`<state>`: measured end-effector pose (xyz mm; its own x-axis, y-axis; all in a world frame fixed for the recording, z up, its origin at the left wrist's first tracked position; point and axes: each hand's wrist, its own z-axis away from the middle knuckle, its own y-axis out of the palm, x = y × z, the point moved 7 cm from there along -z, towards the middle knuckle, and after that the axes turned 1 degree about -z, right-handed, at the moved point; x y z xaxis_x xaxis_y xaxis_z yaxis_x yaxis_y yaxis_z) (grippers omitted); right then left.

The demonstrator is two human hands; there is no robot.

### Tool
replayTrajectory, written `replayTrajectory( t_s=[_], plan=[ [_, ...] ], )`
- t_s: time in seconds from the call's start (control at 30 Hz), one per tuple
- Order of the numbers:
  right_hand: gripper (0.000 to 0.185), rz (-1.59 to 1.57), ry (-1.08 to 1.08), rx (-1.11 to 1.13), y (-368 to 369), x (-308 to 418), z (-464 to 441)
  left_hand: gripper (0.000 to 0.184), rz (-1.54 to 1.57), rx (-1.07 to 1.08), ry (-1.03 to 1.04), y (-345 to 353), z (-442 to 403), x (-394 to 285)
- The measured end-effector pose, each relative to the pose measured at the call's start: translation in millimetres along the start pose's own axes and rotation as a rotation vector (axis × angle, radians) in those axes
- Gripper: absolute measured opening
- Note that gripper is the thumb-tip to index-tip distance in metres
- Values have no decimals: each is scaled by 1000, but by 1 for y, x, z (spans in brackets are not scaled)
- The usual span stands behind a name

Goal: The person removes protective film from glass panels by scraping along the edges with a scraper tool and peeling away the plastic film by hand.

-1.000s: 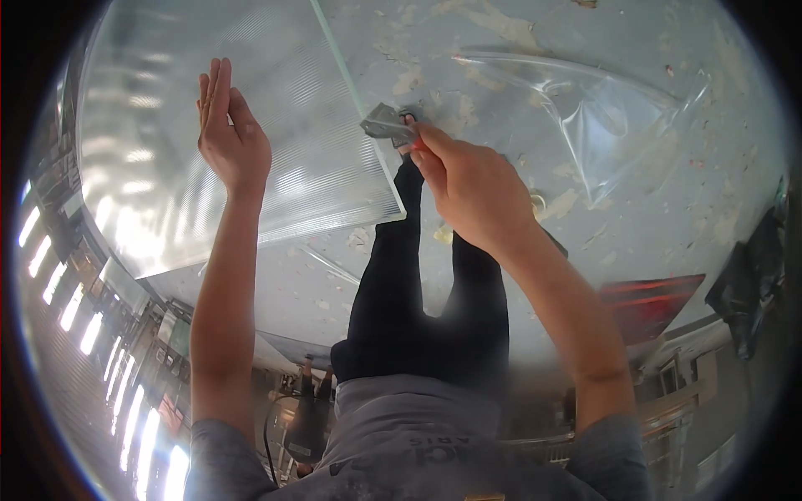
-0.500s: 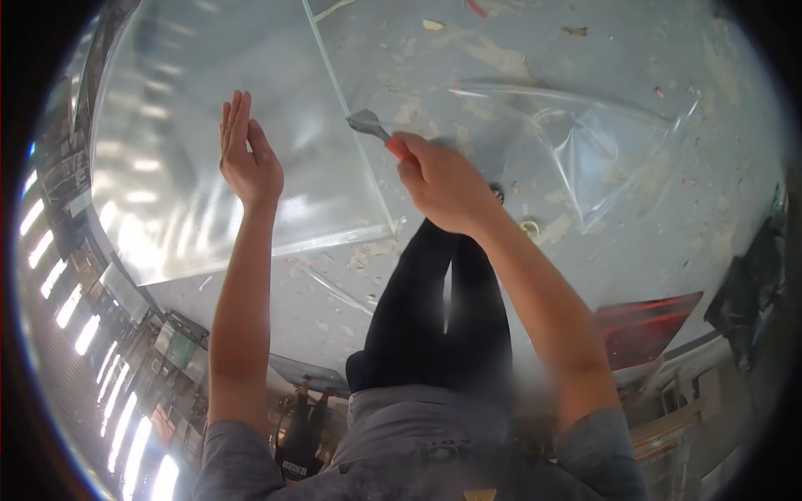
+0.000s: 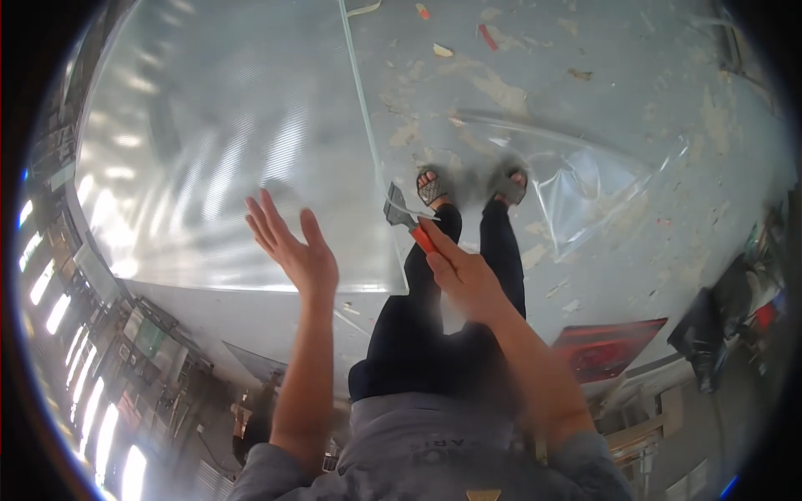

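My right hand [image 3: 468, 284] is wrapped round the red handle of a scraper [image 3: 401, 209] with a wide grey head. That head is at the right edge of a large clear ribbed sheet [image 3: 225, 209], near its closest corner. A thin pale curled strip [image 3: 413, 214] lies across the scraper's neck; whether it is still joined to the sheet I cannot tell. My left hand [image 3: 302, 259] is over the near part of the sheet, fingers spread and holding nothing. Whether the palm touches the sheet is unclear.
Crumpled clear plastic film [image 3: 576, 188] lies on the grey floor [image 3: 618, 100] to the right, among scattered scraps. My sandalled feet [image 3: 433, 187] stand beside the sheet. A dark red panel [image 3: 608, 346] and a black bag [image 3: 706, 338] are at lower right.
The scraper and my right hand have moved down along the sheet's edge towards me. My left hand has come nearer and to the right, its fingers now spread. The pale strip shows at the scraper.
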<state>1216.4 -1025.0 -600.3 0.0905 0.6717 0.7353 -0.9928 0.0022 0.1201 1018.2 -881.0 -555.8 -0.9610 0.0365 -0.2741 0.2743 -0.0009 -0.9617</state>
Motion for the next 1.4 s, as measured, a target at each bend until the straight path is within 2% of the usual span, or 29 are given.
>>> replayTrajectory(
  t_s=[0.13,0.27,0.43,0.67,0.83,0.97,1.2,1.33,1.4],
  plan=[
    [51,185,-23,8,-14,15,-12,56,-96,30,-56,4,14,-6],
    [49,146,-107,-3,-25,34,-29,58,-117,44,-87,8,13,-7],
    [48,180,-150,-33,-53,80,-91,60,-133,56,-80,10,9,-10],
    [46,379,-250,-27,-94,134,-149,61,-124,59,-103,9,6,-12],
    [46,386,-283,-35,-124,189,-192,60,-92,59,-101,6,8,-13],
    [44,406,-229,0,-135,201,-210,62,-121,98,-90,5,9,-9],
    [44,372,-419,-130,-150,234,-249,61,-95,94,-88,8,13,-11],
    [45,463,-294,-95,-168,269,-280,62,-114,109,-89,4,9,-5],
    [45,460,-330,-131,-178,286,-298,63,-109,128,-90,9,9,-4]
  ],
)
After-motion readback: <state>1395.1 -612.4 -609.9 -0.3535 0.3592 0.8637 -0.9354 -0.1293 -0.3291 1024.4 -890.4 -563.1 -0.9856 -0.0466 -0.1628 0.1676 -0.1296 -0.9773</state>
